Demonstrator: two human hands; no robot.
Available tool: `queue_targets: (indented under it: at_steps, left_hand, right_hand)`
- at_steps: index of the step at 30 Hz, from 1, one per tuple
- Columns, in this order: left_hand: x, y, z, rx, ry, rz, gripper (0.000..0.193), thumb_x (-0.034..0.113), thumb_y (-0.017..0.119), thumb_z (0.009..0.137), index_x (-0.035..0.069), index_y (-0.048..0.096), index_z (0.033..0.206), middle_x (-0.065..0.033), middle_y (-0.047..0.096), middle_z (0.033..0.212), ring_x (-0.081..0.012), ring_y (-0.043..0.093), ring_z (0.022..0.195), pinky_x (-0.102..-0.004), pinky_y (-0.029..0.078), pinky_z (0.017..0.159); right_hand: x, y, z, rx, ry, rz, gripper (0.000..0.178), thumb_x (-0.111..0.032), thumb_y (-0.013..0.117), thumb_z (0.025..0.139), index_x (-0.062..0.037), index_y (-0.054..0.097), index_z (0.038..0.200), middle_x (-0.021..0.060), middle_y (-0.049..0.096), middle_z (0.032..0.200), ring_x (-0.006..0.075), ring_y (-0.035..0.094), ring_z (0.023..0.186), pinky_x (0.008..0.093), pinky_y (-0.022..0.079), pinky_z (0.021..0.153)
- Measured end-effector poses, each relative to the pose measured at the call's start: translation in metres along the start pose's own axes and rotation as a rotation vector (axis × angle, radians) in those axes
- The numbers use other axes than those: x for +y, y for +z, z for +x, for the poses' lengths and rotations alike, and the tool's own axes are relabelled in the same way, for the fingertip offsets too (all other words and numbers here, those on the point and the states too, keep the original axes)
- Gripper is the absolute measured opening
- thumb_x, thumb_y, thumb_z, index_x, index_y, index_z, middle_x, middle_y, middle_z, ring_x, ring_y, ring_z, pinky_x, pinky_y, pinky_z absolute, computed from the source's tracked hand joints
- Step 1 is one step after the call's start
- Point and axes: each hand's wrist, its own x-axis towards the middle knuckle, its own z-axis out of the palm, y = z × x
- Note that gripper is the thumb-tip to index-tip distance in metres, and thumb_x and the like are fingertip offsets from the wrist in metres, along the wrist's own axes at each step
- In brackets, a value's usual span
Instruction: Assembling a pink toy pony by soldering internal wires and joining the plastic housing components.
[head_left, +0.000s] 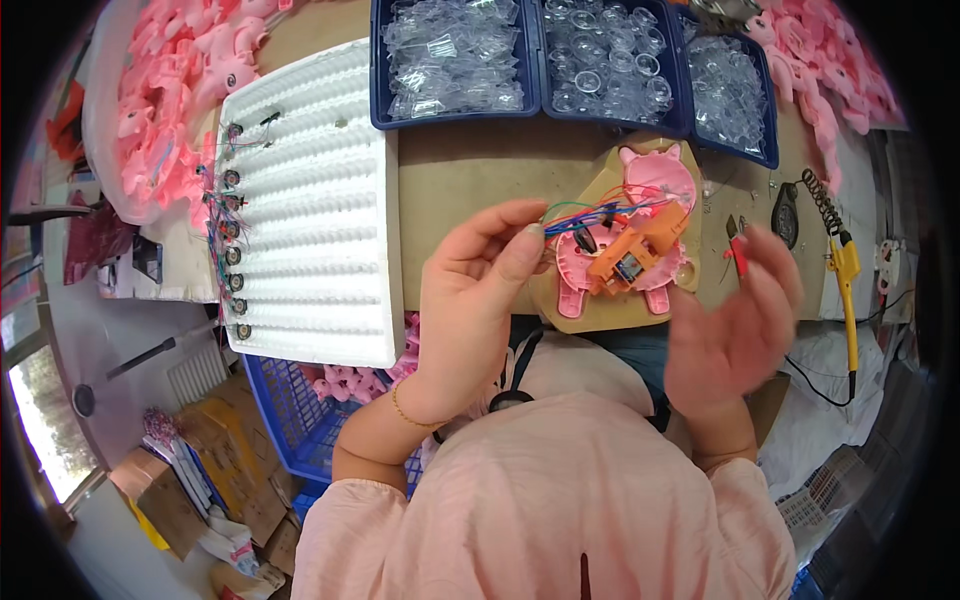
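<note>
In the head view, the person's left hand is pinching a bundle of coloured wires between thumb and fingers, the wires stretching over an orange module. The module is sitting in a pink toy shell, which is lying on a brown board at the worktop's near edge. The right hand is hovering blurred and loosely open, just beside red-handled cutters; I can't tell whether it is touching them.

Along the far edge three blue bins are standing in a row: the left is holding clear plastic pieces, the middle round clear cups, the right smaller clear parts. Toward the left edge a white foam tray is carrying small dark wired parts down its left side. Pink toy pieces are heaping at both far corners. Below the near edge, a blue basket is holding more.
</note>
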Motion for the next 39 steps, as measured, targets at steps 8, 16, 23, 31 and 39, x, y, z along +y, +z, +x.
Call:
queue_targets:
  at_steps: [8,16,23,31,39]
  left_hand:
    - [-0.004,-0.004,-0.005,-0.018,0.107,0.027,0.032,0.005,0.057,0.089,0.003,0.048,0.119,-0.0051,0.058,0.102,-0.0090,0.057,0.088,-0.0240,0.047,0.080]
    - [0.005,-0.003,-0.009,-0.136,0.224,0.211,0.037,-0.004,0.060,0.083,-0.001,0.047,0.118,-0.0107,0.059,0.103,-0.0132,0.057,0.095,-0.0248,0.046,0.082]
    - [0.020,-0.001,0.000,-0.206,0.013,0.377,0.031,-0.001,0.064,0.082,-0.003,0.054,0.111,-0.0077,0.060,0.102,-0.0113,0.058,0.091,-0.0242,0.047,0.080]
    - [0.014,-0.012,0.002,-0.111,-0.101,-0.020,0.027,0.003,0.063,0.084,0.001,0.055,0.109,-0.0064,0.060,0.099,-0.0106,0.057,0.090,-0.0232,0.047,0.081]
    - [0.010,-0.009,-0.002,-0.114,-0.198,-0.133,0.019,0.003,0.062,0.085,0.000,0.058,0.104,-0.0071,0.063,0.096,-0.0111,0.060,0.088,-0.0243,0.050,0.075]
  right_hand:
    - [-0.014,-0.020,0.042,-0.314,-0.154,0.013,0.028,-0.003,0.072,0.069,-0.0035,0.059,0.094,0.0116,0.055,0.094,0.0238,0.054,0.083,0.0322,0.044,0.073]
    - [0.000,-0.002,0.066,-0.749,-0.192,0.112,0.022,-0.007,0.072,0.067,-0.0032,0.062,0.086,0.0087,0.055,0.095,0.0238,0.052,0.086,0.0334,0.040,0.081]
    - [-0.004,0.013,0.070,-0.506,-0.305,0.143,0.024,-0.006,0.072,0.067,-0.0062,0.062,0.089,0.0089,0.057,0.095,0.0241,0.053,0.089,0.0355,0.040,0.082]
    - [0.000,0.008,0.035,-0.481,-0.454,-0.192,0.037,-0.025,0.073,0.064,-0.0073,0.063,0.094,0.0049,0.057,0.095,0.0219,0.055,0.084,0.0411,0.037,0.085]
    - [-0.020,-0.004,-0.011,-0.828,-0.098,0.194,0.023,-0.019,0.067,0.077,-0.0025,0.062,0.093,0.0025,0.058,0.086,0.0154,0.056,0.073,0.0328,0.044,0.072]
